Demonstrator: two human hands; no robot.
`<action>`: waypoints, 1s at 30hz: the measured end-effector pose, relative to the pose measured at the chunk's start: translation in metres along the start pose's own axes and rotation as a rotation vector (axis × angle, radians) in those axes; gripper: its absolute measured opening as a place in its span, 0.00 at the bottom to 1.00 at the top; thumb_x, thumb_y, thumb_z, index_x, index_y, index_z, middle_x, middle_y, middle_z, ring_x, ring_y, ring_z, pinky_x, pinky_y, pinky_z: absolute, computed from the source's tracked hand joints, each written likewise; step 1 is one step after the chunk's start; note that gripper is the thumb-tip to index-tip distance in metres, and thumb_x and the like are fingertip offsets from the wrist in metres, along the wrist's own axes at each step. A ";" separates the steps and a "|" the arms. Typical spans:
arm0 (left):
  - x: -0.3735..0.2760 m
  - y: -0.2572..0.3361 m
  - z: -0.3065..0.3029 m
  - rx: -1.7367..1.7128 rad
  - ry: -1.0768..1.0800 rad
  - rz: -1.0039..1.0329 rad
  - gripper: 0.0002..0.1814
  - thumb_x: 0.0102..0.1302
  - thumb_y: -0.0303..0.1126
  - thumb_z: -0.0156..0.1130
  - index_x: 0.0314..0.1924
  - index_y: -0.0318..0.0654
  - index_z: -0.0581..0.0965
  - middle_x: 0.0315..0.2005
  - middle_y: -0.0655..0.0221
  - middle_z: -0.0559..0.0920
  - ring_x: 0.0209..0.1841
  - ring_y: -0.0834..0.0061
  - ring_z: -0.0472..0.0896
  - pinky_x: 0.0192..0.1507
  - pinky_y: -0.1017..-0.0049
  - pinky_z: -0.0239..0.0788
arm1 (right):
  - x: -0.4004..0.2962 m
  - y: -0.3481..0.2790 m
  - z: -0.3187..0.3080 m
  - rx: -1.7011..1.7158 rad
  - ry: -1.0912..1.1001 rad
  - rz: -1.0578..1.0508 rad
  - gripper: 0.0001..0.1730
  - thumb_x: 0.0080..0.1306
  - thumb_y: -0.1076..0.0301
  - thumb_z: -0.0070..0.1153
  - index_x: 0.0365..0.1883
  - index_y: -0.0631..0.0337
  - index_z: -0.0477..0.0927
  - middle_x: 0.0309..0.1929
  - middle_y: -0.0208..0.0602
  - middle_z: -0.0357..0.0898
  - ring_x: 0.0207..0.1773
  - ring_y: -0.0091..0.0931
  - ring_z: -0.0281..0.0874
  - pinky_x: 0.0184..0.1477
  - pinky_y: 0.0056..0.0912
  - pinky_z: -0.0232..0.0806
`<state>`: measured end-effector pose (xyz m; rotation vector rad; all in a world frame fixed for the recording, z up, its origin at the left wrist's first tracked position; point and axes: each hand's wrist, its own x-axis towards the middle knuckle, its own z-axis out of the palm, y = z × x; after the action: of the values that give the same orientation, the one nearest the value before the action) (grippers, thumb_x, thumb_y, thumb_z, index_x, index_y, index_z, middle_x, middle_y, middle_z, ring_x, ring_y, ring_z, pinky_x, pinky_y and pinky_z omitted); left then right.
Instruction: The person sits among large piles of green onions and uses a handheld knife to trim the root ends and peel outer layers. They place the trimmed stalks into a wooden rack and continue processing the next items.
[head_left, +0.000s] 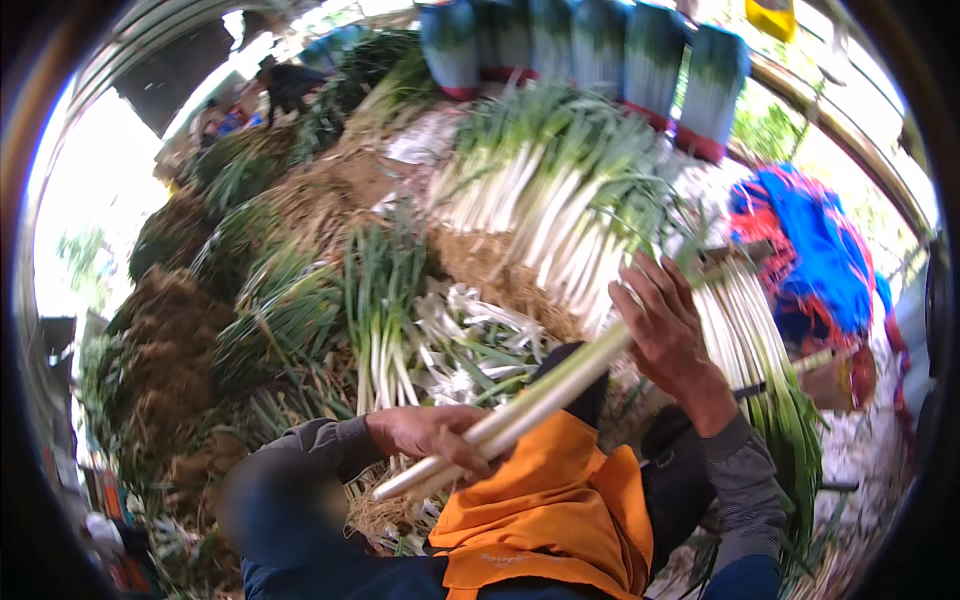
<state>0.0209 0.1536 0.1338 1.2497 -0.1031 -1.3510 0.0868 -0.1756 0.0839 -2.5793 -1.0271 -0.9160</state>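
Low in front of me, my left hand (442, 441) is closed around long white Welsh onion stalks (544, 390) near their root end. The stalks slant up to the right across my orange apron (525, 487). Their upper part passes under my right hand (667, 330), whose fingers are slightly apart and lie over the greenish section; whether they grip it is hidden. Just right of that hand, a bundle of trimmed stalks (739, 315) rests across a stand with dark bars. Beyond both hands a row of cleaned Welsh onions (555, 202) lies on the ground, leaves pointing away.
Peeled leaf scraps (480, 345) lie beside a small bunch of onions (386, 300). Untrimmed, rooty onions (176, 360) are heaped at left. Packed bags of onions (652, 60) stand at the back; blue and red netting (814, 247) lies at right. Another person (289, 82) bends far left.
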 end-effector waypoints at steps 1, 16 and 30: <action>-0.010 -0.005 0.003 0.046 -0.087 0.001 0.18 0.64 0.32 0.70 0.49 0.33 0.74 0.30 0.66 0.80 0.27 0.77 0.80 0.27 0.75 0.74 | 0.003 -0.002 -0.005 0.020 0.020 -0.116 0.23 0.59 0.72 0.63 0.54 0.62 0.78 0.54 0.44 0.77 0.65 0.44 0.74 0.70 0.55 0.64; 0.110 -0.031 0.002 -0.639 -0.005 1.353 0.36 0.73 0.47 0.63 0.74 0.43 0.65 0.66 0.62 0.76 0.71 0.55 0.71 0.72 0.52 0.63 | 0.060 -0.035 -0.120 0.364 -0.999 0.175 0.25 0.71 0.47 0.61 0.40 0.65 0.76 0.26 0.49 0.78 0.33 0.45 0.81 0.38 0.45 0.71; 0.211 -0.098 -0.002 -0.873 0.527 0.728 0.16 0.80 0.33 0.55 0.62 0.38 0.71 0.42 0.63 0.82 0.36 0.72 0.80 0.35 0.70 0.76 | -0.175 -0.091 -0.100 1.060 -0.585 1.595 0.16 0.79 0.59 0.51 0.55 0.62 0.73 0.32 0.31 0.79 0.22 0.17 0.78 0.18 0.19 0.67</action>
<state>0.0241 0.0217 -0.0582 0.6558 0.3442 -0.3120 -0.1208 -0.2453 0.0512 -1.7242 0.5500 0.6478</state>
